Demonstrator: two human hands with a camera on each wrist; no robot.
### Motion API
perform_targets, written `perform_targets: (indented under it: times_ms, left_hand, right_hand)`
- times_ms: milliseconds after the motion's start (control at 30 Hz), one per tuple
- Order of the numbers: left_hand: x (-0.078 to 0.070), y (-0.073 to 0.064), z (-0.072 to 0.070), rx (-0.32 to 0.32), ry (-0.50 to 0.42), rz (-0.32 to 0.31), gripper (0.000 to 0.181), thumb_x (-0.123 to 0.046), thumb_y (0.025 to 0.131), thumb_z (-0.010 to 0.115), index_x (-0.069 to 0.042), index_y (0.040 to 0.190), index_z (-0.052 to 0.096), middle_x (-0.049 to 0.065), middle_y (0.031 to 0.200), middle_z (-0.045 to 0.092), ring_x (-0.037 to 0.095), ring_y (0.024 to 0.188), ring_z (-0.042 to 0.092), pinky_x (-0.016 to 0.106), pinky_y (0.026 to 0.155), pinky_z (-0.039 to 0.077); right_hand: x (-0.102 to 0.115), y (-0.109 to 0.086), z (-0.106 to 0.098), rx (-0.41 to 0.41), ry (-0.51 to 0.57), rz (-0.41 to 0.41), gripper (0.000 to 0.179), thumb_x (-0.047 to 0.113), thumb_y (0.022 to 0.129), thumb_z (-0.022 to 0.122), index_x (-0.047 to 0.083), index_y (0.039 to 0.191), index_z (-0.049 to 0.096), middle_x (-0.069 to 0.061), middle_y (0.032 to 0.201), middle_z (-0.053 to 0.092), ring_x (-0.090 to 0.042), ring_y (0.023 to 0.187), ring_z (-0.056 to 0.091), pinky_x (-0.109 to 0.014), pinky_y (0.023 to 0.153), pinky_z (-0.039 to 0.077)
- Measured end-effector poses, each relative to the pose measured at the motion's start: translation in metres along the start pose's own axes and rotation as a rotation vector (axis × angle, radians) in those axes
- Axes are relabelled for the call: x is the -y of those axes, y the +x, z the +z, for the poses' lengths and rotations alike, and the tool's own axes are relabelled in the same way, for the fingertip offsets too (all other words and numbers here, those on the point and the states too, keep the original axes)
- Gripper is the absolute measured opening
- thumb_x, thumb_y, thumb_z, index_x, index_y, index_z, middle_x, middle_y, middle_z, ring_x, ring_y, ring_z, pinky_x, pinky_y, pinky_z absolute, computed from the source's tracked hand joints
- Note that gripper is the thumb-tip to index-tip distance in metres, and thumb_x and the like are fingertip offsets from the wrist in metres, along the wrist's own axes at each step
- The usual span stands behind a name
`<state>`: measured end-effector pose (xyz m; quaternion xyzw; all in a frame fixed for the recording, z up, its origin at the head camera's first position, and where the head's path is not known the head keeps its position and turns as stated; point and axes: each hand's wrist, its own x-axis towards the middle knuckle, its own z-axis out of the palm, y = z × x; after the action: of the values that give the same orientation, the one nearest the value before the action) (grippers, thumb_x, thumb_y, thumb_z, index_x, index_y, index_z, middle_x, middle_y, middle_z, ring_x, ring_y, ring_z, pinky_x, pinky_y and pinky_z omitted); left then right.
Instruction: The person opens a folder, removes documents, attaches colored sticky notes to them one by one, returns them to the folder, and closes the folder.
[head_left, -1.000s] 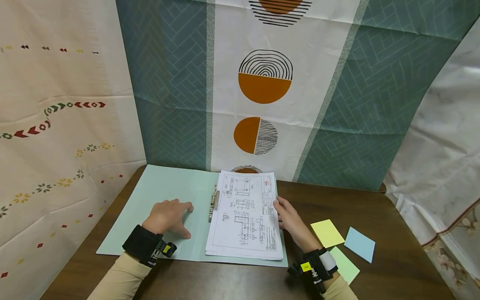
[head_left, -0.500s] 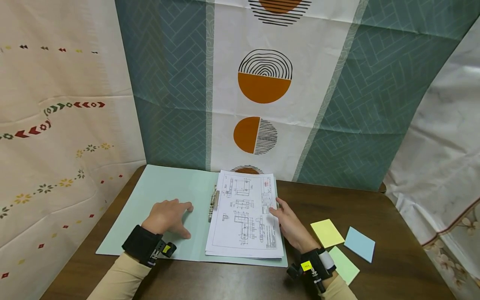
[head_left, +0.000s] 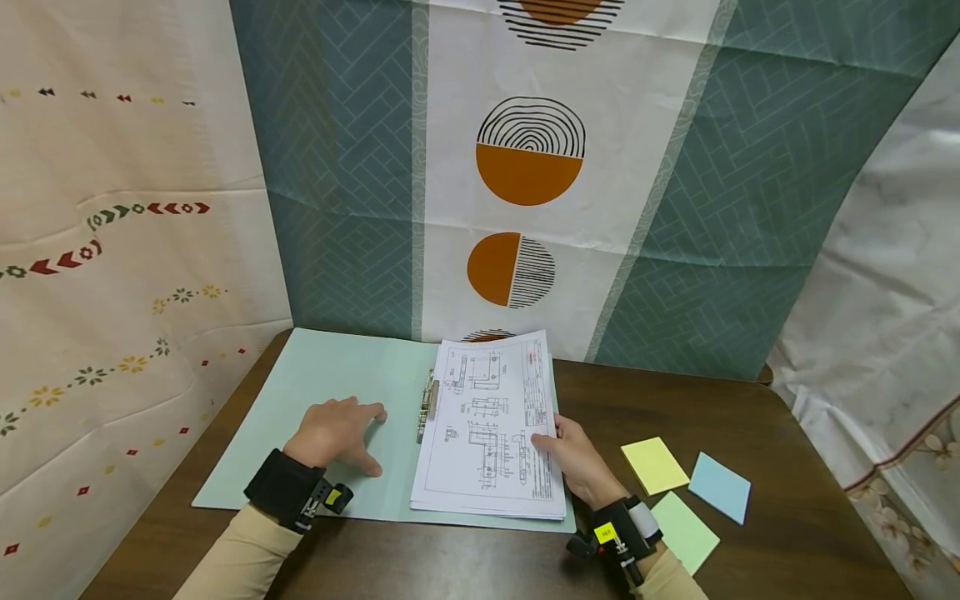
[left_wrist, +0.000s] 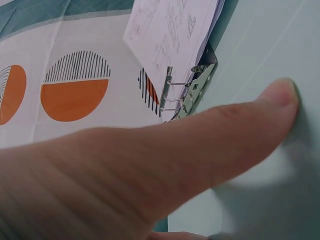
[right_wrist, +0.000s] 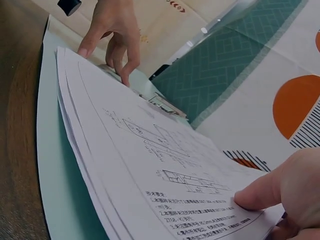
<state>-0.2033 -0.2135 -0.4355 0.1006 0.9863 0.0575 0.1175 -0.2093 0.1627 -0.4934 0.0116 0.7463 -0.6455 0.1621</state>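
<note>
A pale green folder (head_left: 352, 367) lies open on the table, with a metal binder clip (head_left: 427, 408) along its middle fold. On its right half is a stack of paper sheets (head_left: 480, 450) printed with technical drawings. My right hand (head_left: 585, 462) pinches the stack's right edge, thumb on top and fingers hidden underneath. The sheets (right_wrist: 150, 165) bow slightly in the right wrist view, and their far right corner is raised. My left hand (head_left: 337, 433) rests with spread fingers on the folder's left cover. Its thumb (left_wrist: 225, 135) crosses the left wrist view, below the clip (left_wrist: 187, 95).
Right of my right hand lie a yellow sticky note pad (head_left: 655, 466), a blue pad (head_left: 720, 487) and a green pad (head_left: 686, 533), the last partly behind the wrist strap. A patterned curtain (head_left: 525, 275) hangs behind the brown table (head_left: 450, 558).
My right hand has slid toward me along the stack's edge, and its thumb has come over the top sheet. The far right corner has risen. My left hand stays put.
</note>
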Motion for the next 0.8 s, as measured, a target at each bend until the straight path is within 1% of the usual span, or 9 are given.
perform_targets:
  times_ms: [233,400,533,633,800]
  left_hand:
    - [0.001,0.0,0.0,0.005,-0.001,-0.006,0.079,-0.047,0.073,0.105,-0.015,0.139,0.073,0.017,0.122,0.076,0.033,0.097,0.066,0.057,0.086,0.061]
    - [0.0,0.001,0.0,0.008,-0.001,-0.009,0.08,-0.047,0.073,0.105,-0.015,0.139,0.073,0.017,0.122,0.076,0.033,0.098,0.066,0.057,0.087,0.061]
    - [0.0,0.001,-0.001,0.008,-0.001,-0.012,0.08,-0.047,0.073,0.105,-0.015,0.139,0.073,0.017,0.125,0.076,0.034,0.1,0.067,0.058,0.088,0.06]
    - [-0.001,0.002,-0.001,0.007,-0.003,-0.015,0.081,-0.047,0.073,0.105,-0.015,0.14,0.072,0.017,0.125,0.076,0.034,0.101,0.067,0.058,0.088,0.06]
    - [0.001,0.001,-0.002,0.011,-0.007,-0.018,0.082,-0.047,0.072,0.105,-0.015,0.141,0.072,0.017,0.125,0.076,0.034,0.1,0.067,0.057,0.087,0.061]
  right_hand:
    - [-0.001,0.0,0.002,-0.033,0.009,-0.007,0.049,0.008,0.113,0.062,0.0,0.16,0.052,-0.023,0.138,0.073,-0.023,0.105,0.082,-0.041,0.1,0.068]
    - [0.0,0.001,0.002,-0.055,0.019,0.005,0.048,0.006,0.113,0.061,0.0,0.16,0.052,-0.023,0.137,0.074,-0.022,0.103,0.081,-0.035,0.095,0.068]
    - [0.002,0.003,0.001,-0.082,0.025,0.007,0.047,0.005,0.113,0.06,-0.002,0.159,0.053,-0.023,0.135,0.074,-0.021,0.101,0.078,-0.029,0.089,0.065]
    - [0.005,0.003,-0.001,-0.102,0.031,-0.002,0.048,0.004,0.113,0.059,-0.003,0.16,0.052,-0.023,0.136,0.074,-0.02,0.101,0.077,-0.028,0.088,0.063]
    - [0.012,0.002,-0.008,-0.114,0.046,-0.023,0.051,0.005,0.114,0.057,-0.001,0.164,0.049,-0.024,0.139,0.073,-0.02,0.103,0.079,-0.029,0.088,0.064]
